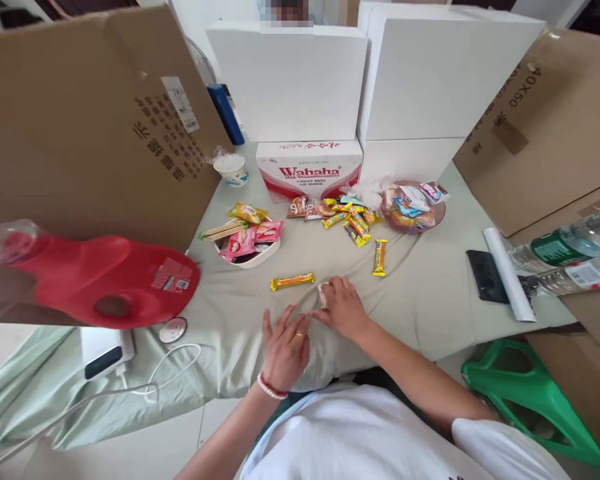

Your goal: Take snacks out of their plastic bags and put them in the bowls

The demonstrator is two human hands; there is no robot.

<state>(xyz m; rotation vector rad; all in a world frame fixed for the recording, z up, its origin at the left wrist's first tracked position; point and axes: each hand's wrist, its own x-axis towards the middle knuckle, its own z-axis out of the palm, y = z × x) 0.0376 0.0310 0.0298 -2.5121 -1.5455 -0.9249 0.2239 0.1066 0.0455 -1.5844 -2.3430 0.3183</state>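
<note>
My right hand point(346, 308) is closed around a small whitish and brown item point(323, 296) on the cloth near the table's front; its kind is mostly hidden by the fingers. Beside it, my left hand point(286, 348) lies with fingers spread over the cloth, holding nothing. Just beyond the hands is a yellow-wrapped snack bar point(292, 281) lying sideways. Another yellow snack bar point(379, 258) points away from me, farther right. Behind them sits a pile of yellow-wrapped snacks point(356, 223), with brown snack packets point(304, 207) at its left.
A white dish point(261, 257) of pink and yellow packets stands left of the pile, a bowl point(433, 217) of snacks right. A paper cup point(234, 171) and Wahaha box point(310, 175) are behind. A red jug point(115, 280) is left; plastic bottles point(570, 245) lie right.
</note>
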